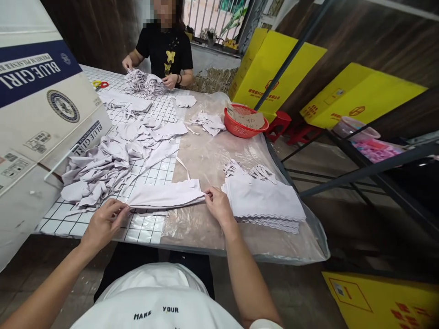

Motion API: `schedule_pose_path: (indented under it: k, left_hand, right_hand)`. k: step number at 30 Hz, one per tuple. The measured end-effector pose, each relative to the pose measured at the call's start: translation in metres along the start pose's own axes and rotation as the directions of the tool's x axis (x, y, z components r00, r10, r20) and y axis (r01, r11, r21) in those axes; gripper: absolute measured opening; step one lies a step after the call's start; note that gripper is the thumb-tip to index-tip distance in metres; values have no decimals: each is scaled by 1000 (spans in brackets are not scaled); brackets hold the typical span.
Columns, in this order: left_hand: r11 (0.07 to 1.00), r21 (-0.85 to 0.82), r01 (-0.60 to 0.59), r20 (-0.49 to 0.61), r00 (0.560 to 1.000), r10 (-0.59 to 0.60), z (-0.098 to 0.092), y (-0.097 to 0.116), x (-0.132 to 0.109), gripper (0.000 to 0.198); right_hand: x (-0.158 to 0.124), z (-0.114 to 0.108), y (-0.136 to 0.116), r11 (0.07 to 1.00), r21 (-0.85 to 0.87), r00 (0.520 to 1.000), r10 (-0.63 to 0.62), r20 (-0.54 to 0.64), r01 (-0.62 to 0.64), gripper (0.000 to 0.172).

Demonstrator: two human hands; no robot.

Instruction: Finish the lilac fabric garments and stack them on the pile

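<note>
A white fabric piece (pixel 164 195) lies stretched flat near the table's front edge. My left hand (pixel 103 221) pinches its left end, fingers closed. My right hand (pixel 217 205) pinches its right end, fingers closed too. Just right of my right hand sits a neat stack of white fabric pieces (pixel 265 203) with scalloped edges. To the left of the stretched piece lies a loose heap of white fabric pieces (pixel 103 169) on the checked mat (pixel 151 230).
A large Blue Girl carton (pixel 37 109) stands at the left. A red basket (pixel 243 123) sits farther back on the plastic-covered table (pixel 212 155). Across the table a person in black (pixel 166 50) handles another fabric pile (pixel 144 84). Scissors (pixel 100 84) lie far left. Yellow boxes (pixel 274 73) and a metal rack (pixel 370 169) stand right.
</note>
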State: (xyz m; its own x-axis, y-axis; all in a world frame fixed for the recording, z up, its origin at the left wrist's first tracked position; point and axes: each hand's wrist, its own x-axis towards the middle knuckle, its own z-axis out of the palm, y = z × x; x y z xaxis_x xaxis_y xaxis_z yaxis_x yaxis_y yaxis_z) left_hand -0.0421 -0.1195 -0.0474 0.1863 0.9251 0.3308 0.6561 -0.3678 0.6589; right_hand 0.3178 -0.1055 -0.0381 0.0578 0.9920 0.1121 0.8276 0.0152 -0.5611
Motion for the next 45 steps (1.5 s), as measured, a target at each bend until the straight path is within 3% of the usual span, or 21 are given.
schedule_pose_path:
  k: [4, 8, 11, 13, 17, 19, 23, 28, 31, 34, 37, 40, 42, 45]
  left_hand:
    - [986, -78, 144, -18, 989, -146, -8, 7, -9, 32]
    - [957, -153, 245, 60, 969, -238, -4, 2, -24, 36]
    - [942, -164, 295, 54, 956, -290, 0, -1, -28, 34]
    - [956, -144, 256, 2, 966, -258, -1, 0, -28, 28]
    - [999, 33, 37, -138, 990, -33, -6, 8, -27, 19]
    - [994, 108, -6, -154, 988, 23, -7, 10, -32, 19]
    - [989, 109, 95, -136, 988, -79, 2, 15, -50, 20]
    - [965, 31, 260, -96, 962, -256, 12, 24, -61, 23]
    - [905, -86, 416, -65, 904, -422, 7, 29, -53, 31]
    - [829, -83, 553, -2, 832, -555, 0, 31, -41, 43]
    - [798, 58, 600, 73, 795, -602, -1, 29, -30, 50]
    - [781, 103, 615, 128, 771, -624, 4, 28, -21, 48]
    - [782, 31, 623, 141, 772, -620, 7, 27, -18, 46]
    - [752, -212, 624, 120, 781, -614, 6, 22, -20, 46]
  right_hand:
    - [-23, 5, -4, 996, -73, 995, 51, 81, -45, 21]
    - [-44, 22, -10, 991, -132, 999, 34, -20, -36, 23]
    - [-46, 32, -15, 991, -134, 997, -32, -74, 22, 28]
    - [-44, 32, -15, 992, -108, 992, -70, -103, 59, 27]
    - [-45, 20, -5, 996, -58, 962, -83, -261, 71, 29]
    - [-51, 15, 4, 997, -58, 957, -66, -281, 51, 28]
    - [-77, 16, 21, 995, -89, 973, 12, -231, -33, 27]
    - [-97, 21, 20, 989, -61, 959, 115, -258, -135, 29]
    - [-97, 19, 16, 983, 3, 949, 175, -260, -181, 31]
    - [-97, 14, 17, 948, 169, 941, 297, -162, -270, 36]
    - [-97, 9, 19, 822, 369, 886, 464, 10, -435, 39]
    - [-90, 8, 20, 751, 397, 835, 544, 81, -528, 36]
    - [-85, 10, 20, 778, 341, 838, 543, 55, -527, 31]
    - [-81, 11, 22, 873, 203, 893, 450, 16, -444, 18]
